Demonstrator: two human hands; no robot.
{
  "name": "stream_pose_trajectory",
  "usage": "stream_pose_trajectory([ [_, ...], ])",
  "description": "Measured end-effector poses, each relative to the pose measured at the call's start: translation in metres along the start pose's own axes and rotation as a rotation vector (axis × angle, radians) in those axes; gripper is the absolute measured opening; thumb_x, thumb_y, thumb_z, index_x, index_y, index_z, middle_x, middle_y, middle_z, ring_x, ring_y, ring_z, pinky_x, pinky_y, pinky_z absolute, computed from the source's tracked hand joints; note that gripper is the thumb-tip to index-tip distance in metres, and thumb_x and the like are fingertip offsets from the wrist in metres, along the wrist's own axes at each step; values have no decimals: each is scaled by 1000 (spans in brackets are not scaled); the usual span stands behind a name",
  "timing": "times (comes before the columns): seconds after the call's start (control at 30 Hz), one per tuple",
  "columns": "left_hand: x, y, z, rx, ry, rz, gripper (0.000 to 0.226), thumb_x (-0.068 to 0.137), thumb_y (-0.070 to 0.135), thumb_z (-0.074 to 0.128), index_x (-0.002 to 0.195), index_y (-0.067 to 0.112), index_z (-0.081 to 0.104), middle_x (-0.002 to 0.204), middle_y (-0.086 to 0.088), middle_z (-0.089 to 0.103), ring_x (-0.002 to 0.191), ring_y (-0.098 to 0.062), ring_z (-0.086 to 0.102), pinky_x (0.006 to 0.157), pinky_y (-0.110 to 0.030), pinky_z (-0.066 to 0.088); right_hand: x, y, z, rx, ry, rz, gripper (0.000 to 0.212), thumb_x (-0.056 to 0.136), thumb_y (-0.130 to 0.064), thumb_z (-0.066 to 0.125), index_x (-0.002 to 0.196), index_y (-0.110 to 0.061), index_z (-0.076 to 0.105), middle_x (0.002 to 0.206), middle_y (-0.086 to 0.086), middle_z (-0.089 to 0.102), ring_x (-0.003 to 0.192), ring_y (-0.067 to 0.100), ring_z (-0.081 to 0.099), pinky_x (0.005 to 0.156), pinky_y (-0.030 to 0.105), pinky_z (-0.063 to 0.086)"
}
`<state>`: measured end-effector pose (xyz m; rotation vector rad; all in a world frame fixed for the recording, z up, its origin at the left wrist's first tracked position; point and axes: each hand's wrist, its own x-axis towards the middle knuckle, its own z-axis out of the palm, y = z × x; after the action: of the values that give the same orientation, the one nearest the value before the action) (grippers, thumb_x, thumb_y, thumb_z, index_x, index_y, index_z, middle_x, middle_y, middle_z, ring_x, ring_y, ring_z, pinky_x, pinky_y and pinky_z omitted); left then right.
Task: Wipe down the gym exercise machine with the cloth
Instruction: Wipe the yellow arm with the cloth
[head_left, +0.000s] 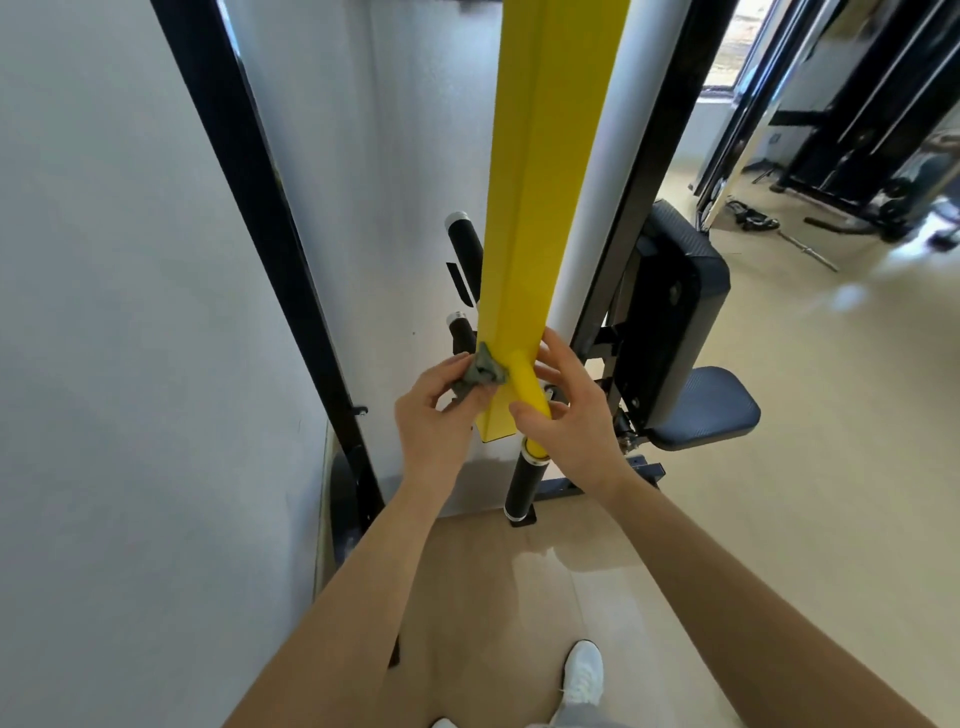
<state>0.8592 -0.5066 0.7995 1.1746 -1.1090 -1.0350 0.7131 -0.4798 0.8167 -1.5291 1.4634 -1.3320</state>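
Note:
A long yellow arm (540, 197) of the gym machine runs down the middle of the view and ends in a yellow tube with a black handle (524, 488) below it. My left hand (436, 410) pinches a small grey-green cloth (483, 371) against the left edge of the yellow arm near its lower end. My right hand (566, 410) wraps its thumb and fingers round the yellow tube just to the right of the cloth.
The machine's black frame posts (270, 228) stand left and right of a white panel. A black back pad (675, 312) and seat (711, 410) sit to the right. More black machines and a bar (810, 249) lie at the far right on the beige floor.

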Motion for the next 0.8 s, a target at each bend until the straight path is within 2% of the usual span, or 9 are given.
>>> stream_pose_trajectory([
  [0.17, 14, 49, 6, -67, -2, 169, 34, 84, 15, 82, 113, 29, 74, 115, 7, 74, 111, -12, 68, 91, -21, 57, 2, -2, -4, 15, -41, 4, 73, 77, -42, 72, 143, -49, 40, 129, -29, 57, 121, -5, 54, 78, 8, 51],
  [0.23, 18, 72, 8, -92, -4, 250, 35, 83, 12, 82, 109, 35, 73, 112, 9, 75, 109, -10, 68, 88, -17, 55, 5, -3, -8, -6, -69, 1, 73, 77, -39, 77, 141, -45, 42, 129, -25, 58, 119, -4, 56, 86, 18, 56],
  [0.3, 22, 92, 9, -109, -12, 318, 37, 83, 9, 82, 109, 34, 73, 110, 10, 75, 108, -9, 69, 87, -14, 54, 11, -11, -15, -40, -85, -10, 70, 80, -34, 81, 137, -45, 43, 127, -27, 58, 117, -3, 57, 98, 32, 54],
  [0.33, 24, 101, 9, -109, -20, 346, 37, 83, 8, 81, 109, 32, 73, 109, 11, 75, 108, -9, 69, 88, -14, 53, 15, -19, -19, -42, -82, -26, 69, 80, -34, 81, 137, -46, 43, 125, -28, 59, 116, -4, 57, 100, 34, 53],
  [0.47, 33, 135, 8, -108, -41, 406, 34, 84, 10, 80, 113, 28, 73, 112, 8, 75, 109, -11, 69, 91, -15, 53, 39, -72, -32, 15, -13, -197, 79, 83, -39, 80, 148, -46, 35, 131, -26, 56, 121, 1, 58, 92, 23, 54],
  [0.57, 40, 160, 8, -109, -48, 467, 35, 84, 9, 80, 115, 25, 73, 114, 4, 75, 110, -11, 69, 92, -16, 53, 58, -113, -40, 101, 64, -328, 73, 89, -30, 76, 149, -38, 37, 132, -26, 56, 119, 3, 60, 85, 15, 54],
  [0.7, 49, 186, 9, -109, -57, 509, 34, 85, 12, 80, 115, 27, 72, 114, 6, 75, 110, -12, 68, 96, -24, 56, 74, -135, -39, 79, 109, -377, 65, 92, -25, 72, 147, -36, 39, 125, -34, 55, 114, -2, 59, 83, 16, 55],
  [0.8, 55, 206, 12, -111, -58, 557, 33, 85, 12, 80, 113, 26, 72, 110, 8, 75, 109, -14, 69, 92, -22, 56, 75, -130, -34, 72, 134, -380, 63, 92, -26, 71, 146, -36, 40, 126, -25, 57, 114, 1, 59, 85, 17, 55],
])
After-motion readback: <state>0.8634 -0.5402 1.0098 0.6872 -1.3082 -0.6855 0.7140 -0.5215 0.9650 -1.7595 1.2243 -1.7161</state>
